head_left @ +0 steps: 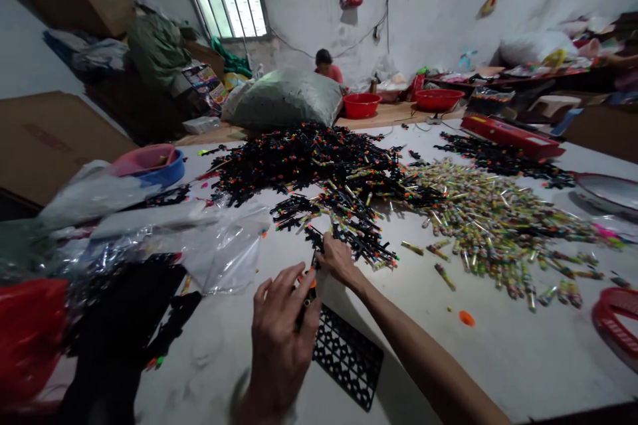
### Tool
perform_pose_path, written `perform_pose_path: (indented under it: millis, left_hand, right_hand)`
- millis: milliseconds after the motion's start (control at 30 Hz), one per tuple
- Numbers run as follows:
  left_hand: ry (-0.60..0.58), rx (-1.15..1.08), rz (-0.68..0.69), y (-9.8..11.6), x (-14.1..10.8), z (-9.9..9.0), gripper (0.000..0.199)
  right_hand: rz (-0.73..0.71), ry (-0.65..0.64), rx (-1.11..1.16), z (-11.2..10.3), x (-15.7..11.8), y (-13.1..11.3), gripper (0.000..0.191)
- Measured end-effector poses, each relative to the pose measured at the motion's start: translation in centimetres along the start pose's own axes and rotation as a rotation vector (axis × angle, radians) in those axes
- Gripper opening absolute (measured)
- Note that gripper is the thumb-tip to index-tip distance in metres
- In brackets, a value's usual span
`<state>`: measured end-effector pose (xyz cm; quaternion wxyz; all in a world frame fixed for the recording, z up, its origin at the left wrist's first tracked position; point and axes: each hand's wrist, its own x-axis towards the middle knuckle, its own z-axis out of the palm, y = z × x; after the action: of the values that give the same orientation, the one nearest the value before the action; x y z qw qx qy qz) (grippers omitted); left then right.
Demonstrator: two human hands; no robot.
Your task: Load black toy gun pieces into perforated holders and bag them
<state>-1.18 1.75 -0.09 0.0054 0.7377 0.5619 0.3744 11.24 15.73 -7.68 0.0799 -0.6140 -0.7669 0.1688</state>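
Observation:
My left hand point(282, 335) is low in the view, shut on a short black plastic strip point(308, 299) with orange-tipped pieces. My right hand point(339, 260) reaches in from the right, its fingertips pinching a black strip at the near edge of a large heap of black strips with coloured tips point(304, 166). A black lattice frame point(347, 356) lies flat on the white table point(498, 358) just right of my left wrist. To the right spreads a pile of small multicoloured tubes point(491, 229), apart from both hands.
Clear plastic sheeting point(224, 252) and a black heap point(119, 319) fill the table's left side, with pink and blue basins point(149, 166) behind. A seated person in a red shirt point(329, 66) sits beyond a large grey-green sack point(284, 99). Red basins point(438, 99) and a red box point(511, 136) stand farther back.

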Motion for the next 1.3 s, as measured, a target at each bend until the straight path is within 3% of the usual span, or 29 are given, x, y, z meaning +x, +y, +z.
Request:
perform_pose_path:
  millis: [100,200,300,500,667,867,1100,1200,1300]
  left_hand:
    - [-0.130,0.150,0.075,0.4,0.4,0.6,0.034]
    - [-0.208,0.164,0.089,0.0,0.8,0.4,0.036]
    - [-0.192,0.172,0.079,-0.2,0.7,0.4,0.038]
    - [-0.174,0.168,0.073,0.1,0.6,0.9,0.038]
    - [-0.178,0.138,0.079,0.0,0.7,0.7,0.037]
    - [-0.176,0.114,0.080,0.2,0.7,0.6,0.036]
    - [-0.171,0.115,0.079,0.5,0.7,0.7,0.036]
    - [-0.168,0.120,0.084,0.5,0.7,0.7,0.035]
    - [-0.160,0.119,0.096,0.6,0.6,0.6,0.035]
  right_hand:
    - [-0.080,-0.084,0.035,0.0,0.1,0.1,0.025]
    - [-0.125,-0.057,0.001,-0.8,0.8,0.9,0.026]
    - [-0.138,-0.026,-0.067,-1.6,2.0,1.6,0.028]
    - [-0.176,-0.088,-0.127,-2.2,3.0,1.3,0.021]
    - [-0.087,-0.073,-0.119,-3.1,-0.8,3.3,0.021]
    - [0.037,-0.232,-0.034,-2.2,-7.6,6.8,0.018]
    - [-0.040,-0.241,-0.062,-2.4,-8.2,5.8,0.010]
    - [-0.003,-0.213,0.101,-1.9,-8.8,5.3,0.010]
    - [0.047,-0.097,0.467,-0.6,-10.4,4.9,0.027]
